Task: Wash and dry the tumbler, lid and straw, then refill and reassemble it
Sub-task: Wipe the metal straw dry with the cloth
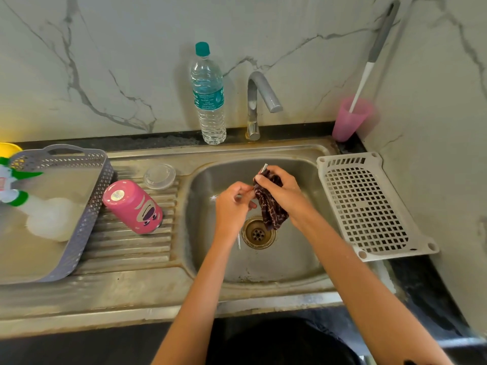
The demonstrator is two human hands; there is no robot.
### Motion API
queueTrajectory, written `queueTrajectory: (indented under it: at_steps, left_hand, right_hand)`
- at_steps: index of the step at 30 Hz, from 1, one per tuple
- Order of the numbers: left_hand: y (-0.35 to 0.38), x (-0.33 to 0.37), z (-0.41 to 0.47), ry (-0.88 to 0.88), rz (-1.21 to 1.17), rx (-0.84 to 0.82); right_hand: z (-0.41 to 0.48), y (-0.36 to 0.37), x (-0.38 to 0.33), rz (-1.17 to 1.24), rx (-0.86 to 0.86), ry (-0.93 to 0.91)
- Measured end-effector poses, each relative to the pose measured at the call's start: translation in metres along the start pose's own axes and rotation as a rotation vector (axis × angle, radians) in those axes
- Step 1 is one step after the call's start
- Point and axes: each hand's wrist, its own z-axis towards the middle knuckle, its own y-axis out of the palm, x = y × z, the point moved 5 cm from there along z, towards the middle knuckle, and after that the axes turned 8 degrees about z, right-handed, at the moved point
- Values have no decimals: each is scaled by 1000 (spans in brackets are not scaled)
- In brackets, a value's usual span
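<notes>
Over the sink bowl (pixel 295 259) my right hand (pixel 283 191) grips a dark patterned cloth (pixel 271 209) wrapped round the metal straw (pixel 264 167), whose top end pokes out above my fingers. My left hand (pixel 232 204) is beside the cloth with fingers curled, pinching the straw; a short length of the straw shows below that wrist near the drain (pixel 258 233). The pink tumbler (pixel 133 206) stands tilted, bottom up, on the ribbed drainboard (pixel 126 248). The clear lid (pixel 159 176) lies flat just behind it.
A full water bottle (pixel 209 96) and the tap (pixel 259 96) stand behind the sink. A pink cup (pixel 350 119) holding a long brush is in the back right corner. A white perforated tray (pixel 369 206) lies right of the sink, a grey basket (pixel 66 206) on the left.
</notes>
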Motion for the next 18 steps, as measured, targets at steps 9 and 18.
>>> queueTrajectory:
  at_steps: [9,18]
  left_hand:
    - [-14,34,27,213,210,66]
    - [-9,53,39,145,-1,-48]
  right_hand:
    - [4,-9,-18,-129,28,-157]
    - [2,-3,-31,-151,-150,-209]
